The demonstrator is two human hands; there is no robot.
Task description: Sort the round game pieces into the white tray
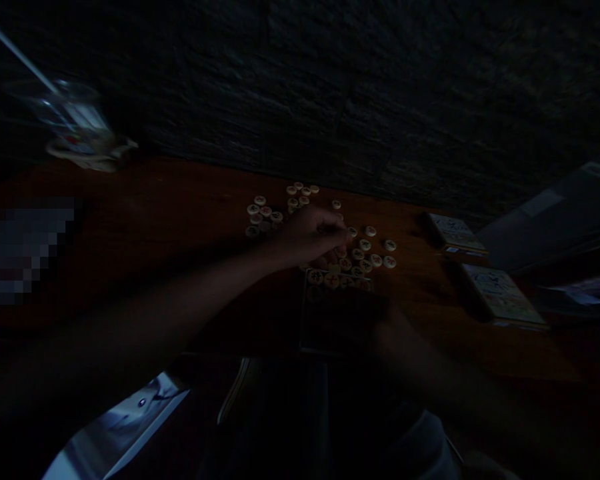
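Note:
Round xiangqi pieces (376, 261) with red or dark characters lie scattered over the wooden table. My left hand (313, 233) reaches in among them, its fingers curled and drawn together beside one piece; what they hold, if anything, is hidden. Just below it stands a shallow open box (302, 317) with a thin pale rim. Several pieces (331, 281) sit along the box's far edge. My right hand (377, 323) is at the box's right side, so deep in shadow that its fingers do not show.
On the wooden table (180, 193), a clear plastic cup (83, 127) with a straw stands at the back left. Two flat printed boxes (503, 293) lie at the right. A dark stone-textured wall (305, 87) rises behind. My legs (300, 413) are below the table's front edge.

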